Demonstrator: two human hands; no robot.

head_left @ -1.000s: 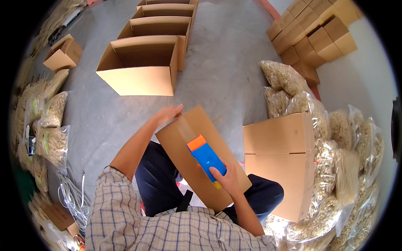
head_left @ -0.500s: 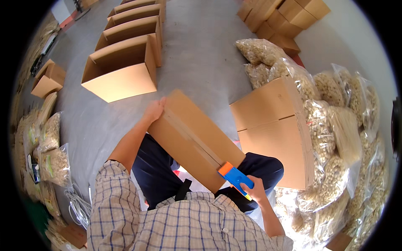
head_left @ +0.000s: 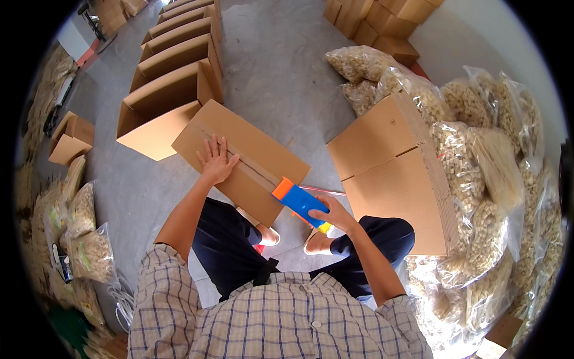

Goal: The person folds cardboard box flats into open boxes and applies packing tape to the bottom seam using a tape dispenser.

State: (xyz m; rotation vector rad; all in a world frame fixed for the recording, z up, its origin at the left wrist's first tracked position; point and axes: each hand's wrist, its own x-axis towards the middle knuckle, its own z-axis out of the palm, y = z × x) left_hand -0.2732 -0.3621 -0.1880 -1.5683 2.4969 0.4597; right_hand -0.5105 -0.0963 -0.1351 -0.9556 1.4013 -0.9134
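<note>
A closed cardboard box [head_left: 260, 145] is tilted in front of my knees, with a strip of tape along the seam of its upper face. My left hand [head_left: 217, 163] lies flat on that face, fingers spread over the seam. In my right hand [head_left: 336, 215] is a blue tape dispenser [head_left: 301, 202] with an orange head and a yellow end. Its head rests at the box's near right edge, where the seam ends. The underside of the box is hidden.
Open cardboard boxes [head_left: 161, 128] stand in a row at the far left. Flattened cartons [head_left: 391, 179] lean on the right against clear bags of pale pieces [head_left: 460, 155]. More filled bags [head_left: 89, 254] lie at left, and stacked boxes [head_left: 388, 24] stand at the back.
The box has moved forward and left, off my lap. My left hand has gone from gripping its far corner to lying flat on top. The dispenser has moved up and left with it.
</note>
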